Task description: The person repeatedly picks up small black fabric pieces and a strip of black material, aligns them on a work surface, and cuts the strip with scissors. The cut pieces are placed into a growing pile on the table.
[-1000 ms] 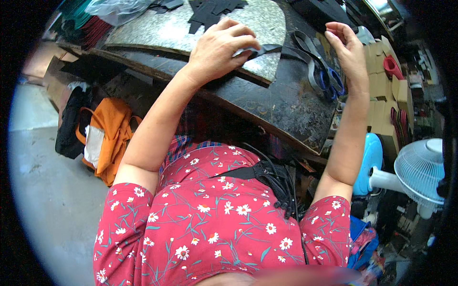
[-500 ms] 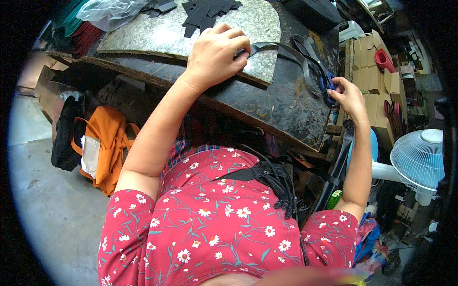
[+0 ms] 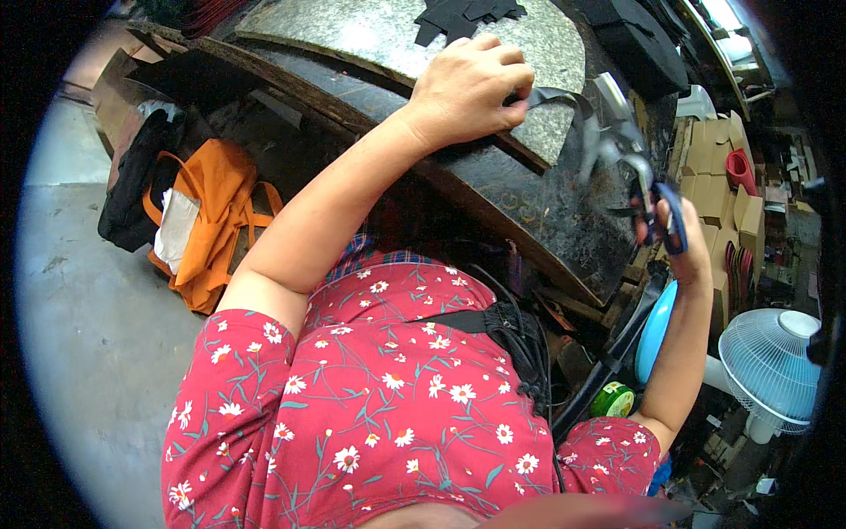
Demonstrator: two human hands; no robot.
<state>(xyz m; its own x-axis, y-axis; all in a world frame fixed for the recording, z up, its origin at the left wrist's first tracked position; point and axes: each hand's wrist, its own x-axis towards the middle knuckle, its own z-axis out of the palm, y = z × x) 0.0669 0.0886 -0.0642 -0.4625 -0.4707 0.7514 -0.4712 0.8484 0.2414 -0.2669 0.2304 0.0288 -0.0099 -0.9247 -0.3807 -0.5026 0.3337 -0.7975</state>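
Observation:
My left hand (image 3: 476,93) is closed over the edge of a speckled grey board (image 3: 542,132), gripping one end of a dark flat strap (image 3: 557,93). From there the strap loops right and hangs down, blurred, beside the scissors. Shears with dark blue handles (image 3: 673,220) are held in my right hand (image 3: 694,251), lifted off the black worktable (image 3: 564,238). Their silvery blades point up and away; blur hides how far apart these are. Small black cut pieces (image 3: 463,16) lie on the board beyond my left hand.
Cardboard boxes (image 3: 709,167) with a red roll (image 3: 740,169) stand right of the table. A white fan (image 3: 771,361) is at the lower right. An orange bag (image 3: 216,216) is at the left below the table. Black stacked material (image 3: 630,44) sits at the far right.
My right hand has picked the shears up off the table and brought them up beside the strap. The view has shifted, while my left hand keeps its grip on the strap.

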